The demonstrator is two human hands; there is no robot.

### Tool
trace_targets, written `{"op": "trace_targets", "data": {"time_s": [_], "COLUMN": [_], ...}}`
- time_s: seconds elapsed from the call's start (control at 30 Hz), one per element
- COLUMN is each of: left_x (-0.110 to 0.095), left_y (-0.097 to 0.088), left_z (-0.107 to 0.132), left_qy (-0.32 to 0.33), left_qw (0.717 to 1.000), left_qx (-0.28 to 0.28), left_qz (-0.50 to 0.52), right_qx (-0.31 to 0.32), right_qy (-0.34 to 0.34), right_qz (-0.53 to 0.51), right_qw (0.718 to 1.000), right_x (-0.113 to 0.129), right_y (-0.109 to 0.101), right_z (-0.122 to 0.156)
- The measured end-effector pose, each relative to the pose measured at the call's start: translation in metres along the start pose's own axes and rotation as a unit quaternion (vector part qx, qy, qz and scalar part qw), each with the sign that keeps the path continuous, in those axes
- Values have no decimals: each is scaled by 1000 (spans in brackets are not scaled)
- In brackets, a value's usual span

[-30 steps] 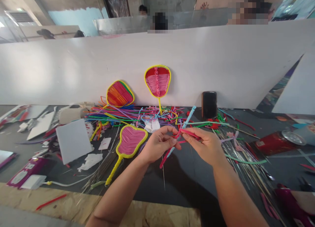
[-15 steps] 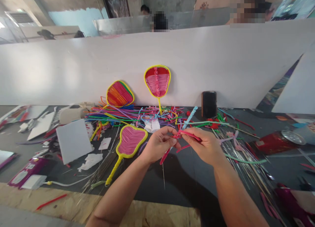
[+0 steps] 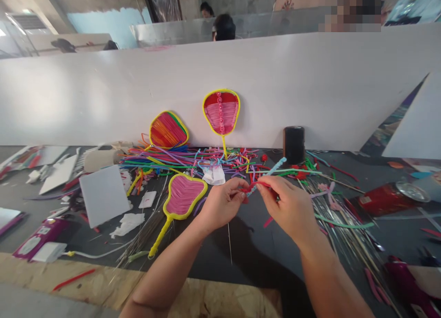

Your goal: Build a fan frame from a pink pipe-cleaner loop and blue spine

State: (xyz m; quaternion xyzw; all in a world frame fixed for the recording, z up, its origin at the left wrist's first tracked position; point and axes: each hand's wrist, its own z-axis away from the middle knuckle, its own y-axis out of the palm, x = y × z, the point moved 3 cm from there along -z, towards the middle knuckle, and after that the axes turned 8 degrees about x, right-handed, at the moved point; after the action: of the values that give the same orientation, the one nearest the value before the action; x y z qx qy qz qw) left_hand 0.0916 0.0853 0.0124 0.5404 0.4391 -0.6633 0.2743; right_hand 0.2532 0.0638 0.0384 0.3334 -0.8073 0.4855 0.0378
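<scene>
My left hand (image 3: 223, 203) is closed in a pinch on a light-blue twisted pipe cleaner (image 3: 275, 167) that slants up to the right. A red pipe cleaner (image 3: 257, 184) crosses it and runs between both hands. My right hand (image 3: 287, 205) pinches the red piece's other end with thumb and fingertips. The part inside the left fingers is hidden. Left of my hands lies a pink fan (image 3: 186, 196) with a yellow rim and handle. A fan with a row of beads (image 3: 222, 113) leans upright against the white board, beside an orange-red fan (image 3: 168, 130).
Loose pipe cleaners (image 3: 165, 159) lie in a heap along the white board (image 3: 138, 93). A phone (image 3: 294, 144) leans there. Thin metal wires (image 3: 341, 226) and a red can (image 3: 391, 199) are at right. A white card (image 3: 103, 196) and crumpled tissue (image 3: 127, 225) lie left.
My right hand has turned, and the red pipe cleaner it pinches has come closer round the blue one. The blue tip has shifted right and down. My left hand stays nearly in place.
</scene>
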Motion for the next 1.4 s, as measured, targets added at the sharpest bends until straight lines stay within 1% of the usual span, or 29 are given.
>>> {"op": "trace_targets", "data": {"time_s": [0.07,0.17,0.37,0.5,0.67,0.8,0.87,0.93,1.0,1.03,1.07,1.13,1.17,1.2,1.27,1.33,1.37,1.4], "left_x": [0,0,-1,-2,1,2,0,-2,-4,-5,-5,-5,-6,-6,-6,-7,-7,-8], "left_y": [0,0,4,4,2,2,1,0,-3,-4,-6,-8,-9,-11,-13,-13,-13,-13], "left_z": [1,2,2,1,-1,1,2,2,1,1,0,-1,-1,-1,0,0,1,1], "left_qy": [9,22,37,31,11,20,20,15,9,4,-1,0,5,12,24,27,27,28], "left_qw": [1000,999,999,999,999,999,999,999,998,997,996,990,985,979,964,954,950,948], "left_qx": [-6,-4,1,6,-1,-5,-3,-5,-12,-16,-17,-12,-8,-3,2,9,13,17], "left_qz": [-21,-32,-8,9,32,33,35,40,58,72,90,141,173,206,264,300,310,316], "right_qx": [-24,-19,-26,-26,-62,-78,-88,-102,-93,-77,-56,-12,4,16,46,93,114,129], "right_qy": [-11,-15,-29,-26,-5,-11,-1,28,74,95,111,127,134,145,180,209,219,226], "right_qz": [24,29,91,90,58,51,42,-1,-108,-188,-279,-449,-509,-551,-598,-621,-626,-625], "right_qw": [999,999,995,995,996,996,995,994,987,975,952,885,850,822,780,750,740,736], "right_x": [1,2,8,12,9,8,7,5,1,-1,-3,-4,-5,-6,-8,-9,-9,-10], "right_y": [-1,-1,-3,-4,-3,-4,-7,-11,-13,-13,-11,-7,-5,-3,3,8,11,13], "right_z": [1,2,2,2,3,2,2,4,5,6,6,5,4,3,2,2,2,2]}}
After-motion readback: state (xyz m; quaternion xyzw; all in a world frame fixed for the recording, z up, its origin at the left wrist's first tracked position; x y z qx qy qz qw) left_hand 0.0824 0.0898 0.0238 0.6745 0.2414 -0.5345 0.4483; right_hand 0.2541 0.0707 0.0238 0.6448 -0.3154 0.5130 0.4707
